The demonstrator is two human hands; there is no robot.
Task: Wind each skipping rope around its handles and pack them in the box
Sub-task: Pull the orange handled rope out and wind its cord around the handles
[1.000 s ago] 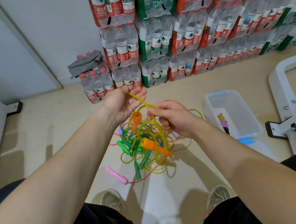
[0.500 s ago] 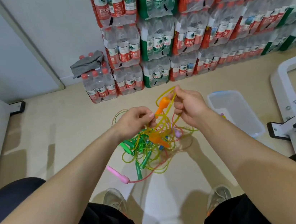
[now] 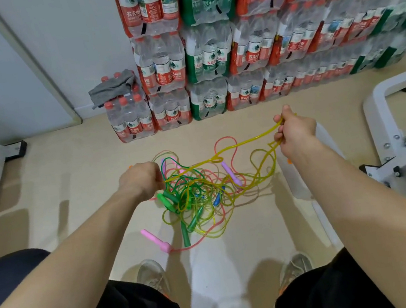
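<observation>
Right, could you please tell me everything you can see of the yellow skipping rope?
The yellow skipping rope is a thin, translucent, plastic-looking cord. One stretch runs between the left hand, gripping it low, and the raised right hand, pinching it. The rest droops in loose loops to the floor, tangled with the green rope and the pink rope. Its handles are not clearly visible.

Glossy, see-through plastic ropes (image 3: 197, 194) with smooth plastic handles (image 3: 155, 239). Grey cloth (image 3: 111, 89) on shiny film-wrapped clear bottles (image 3: 210, 57). Smooth matt floor (image 3: 72, 186).
</observation>
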